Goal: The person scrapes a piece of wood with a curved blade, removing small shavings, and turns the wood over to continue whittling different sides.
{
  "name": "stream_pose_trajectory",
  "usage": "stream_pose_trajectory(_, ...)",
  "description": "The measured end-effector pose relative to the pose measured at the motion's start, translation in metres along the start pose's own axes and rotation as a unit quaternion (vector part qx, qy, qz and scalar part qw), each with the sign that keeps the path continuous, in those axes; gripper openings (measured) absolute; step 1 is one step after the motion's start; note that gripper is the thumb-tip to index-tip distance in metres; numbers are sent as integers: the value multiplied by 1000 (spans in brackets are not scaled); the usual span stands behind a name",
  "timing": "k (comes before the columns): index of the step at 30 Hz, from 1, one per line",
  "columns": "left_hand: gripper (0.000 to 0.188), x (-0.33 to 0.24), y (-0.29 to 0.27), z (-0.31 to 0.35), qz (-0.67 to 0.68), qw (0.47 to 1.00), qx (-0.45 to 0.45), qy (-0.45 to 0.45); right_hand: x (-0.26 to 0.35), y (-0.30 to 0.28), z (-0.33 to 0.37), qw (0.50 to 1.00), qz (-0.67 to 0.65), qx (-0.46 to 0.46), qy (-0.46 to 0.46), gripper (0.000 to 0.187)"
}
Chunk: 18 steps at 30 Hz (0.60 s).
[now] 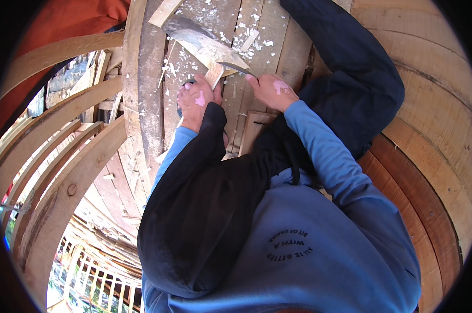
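Observation:
My left hand (194, 101) is closed around a short light-coloured stick of wood (213, 74), which sticks up past the fingers. My right hand (272, 91) grips a knife (236, 68); its handle is hidden in the fist. The dark, slightly curved blade points left, and its tip lies at the upper end of the stick. Under the stick is a wide, partly greyed board (200, 43), lying at a slant on the planks. Something dark green shows beside my left fingers, too covered to name.
Pale shavings (254, 41) litter the plank floor (285, 31). Curved wooden ribs (71, 182) rise on the left, with gaps between them. Bent planking (424, 94) forms a wall on the right. A wooden block (254, 130) lies by my legs. Orange-red cloth (69, 21) fills the upper left.

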State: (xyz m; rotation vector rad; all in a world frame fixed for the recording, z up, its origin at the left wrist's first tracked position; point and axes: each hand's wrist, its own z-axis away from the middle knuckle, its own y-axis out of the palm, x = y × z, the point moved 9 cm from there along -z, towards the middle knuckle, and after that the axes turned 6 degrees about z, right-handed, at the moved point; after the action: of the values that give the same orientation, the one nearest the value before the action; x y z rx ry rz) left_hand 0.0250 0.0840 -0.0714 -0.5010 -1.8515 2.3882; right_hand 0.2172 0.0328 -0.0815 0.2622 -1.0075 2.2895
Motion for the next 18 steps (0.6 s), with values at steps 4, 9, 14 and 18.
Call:
stream_pose_trajectory(4, 48, -7, -14, 5, 6, 998, -36, 52, 4, 6, -4, 999, -13, -25, -21, 66)
stream_pose_trajectory(9, 42, -7, -5, 3, -17, 999, -30, 35, 1, 11, -2, 1000, -11, -18, -7, 65)
stream_pose_trajectory(14, 46, -6, 28, 0, 198, 963, 180, -35, -9, 18, -10, 999, 33, 28, 21, 59)
stream_pose_trajectory(18, 54, -1, 39, -14, 235, 944, 219, -71, -8, 20, -28, 995, 62, 74, 39, 56)
